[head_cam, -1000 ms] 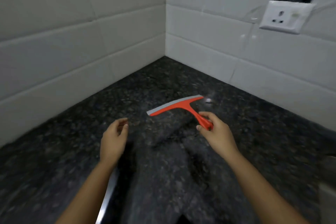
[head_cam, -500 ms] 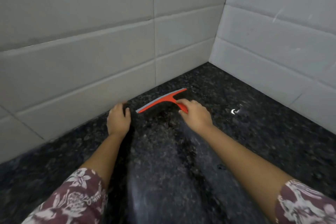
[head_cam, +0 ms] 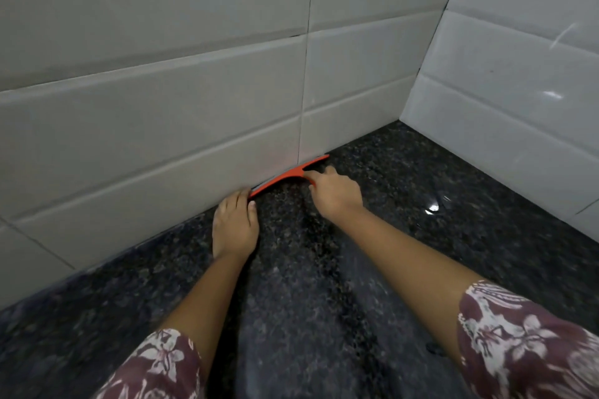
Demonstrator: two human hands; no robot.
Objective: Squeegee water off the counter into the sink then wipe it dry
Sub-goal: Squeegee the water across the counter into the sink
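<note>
An orange squeegee [head_cam: 290, 174] with a grey blade lies against the foot of the back tiled wall, on the dark speckled granite counter [head_cam: 421, 191]. My right hand [head_cam: 335, 194] is closed around its handle, which the hand hides. My left hand [head_cam: 236, 225] rests flat on the counter, fingers together, with the fingertips touching the squeegee's left end. A wet streak runs down the counter between my arms. No sink is in view.
White tiled walls [head_cam: 162, 126] meet in a corner at the back right [head_cam: 402, 116]. A small glint of water [head_cam: 432, 207] sits on the counter to the right of my right hand. Floral sleeves [head_cam: 525, 343] cover my upper arms.
Both hands have moved forward and the squeegee has travelled away from me until its blade reached the back wall. My view has swung left, and the wall socket is gone from sight.
</note>
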